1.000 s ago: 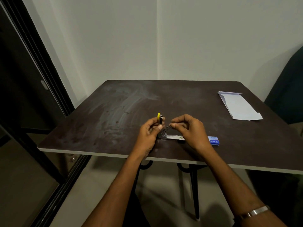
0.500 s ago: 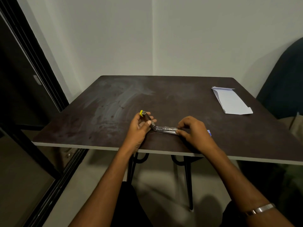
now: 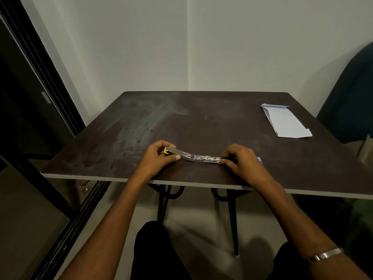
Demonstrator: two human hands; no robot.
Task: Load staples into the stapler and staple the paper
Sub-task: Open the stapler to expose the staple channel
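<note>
Stapler splayed open, loading step in hand

Tabletop (image 3: 201, 118), dark and smeared, carries everything. Paper (image 3: 286, 123) lies folded at the far right, well apart from the work, untouched. Stapler (image 3: 193, 157) sits near the front edge, hinged fully open, almost flat, channel up. My left hand (image 3: 157, 158) is curled round the yellow-tipped top arm, thumb along its side. My right hand (image 3: 240, 160) pinches the far end of the metal magazine. Blue staple box (image 3: 260, 159) peeks out just behind the right hand, mostly hidden. I can't tell whether a staple strip is already in the channel; too small.

To do it well, as I judge it: keep the left hand pinning the top arm back, seat the strip legs down, flush in the rail, then close slowly until it clicks. A skewed strip will probably jam.
</note>
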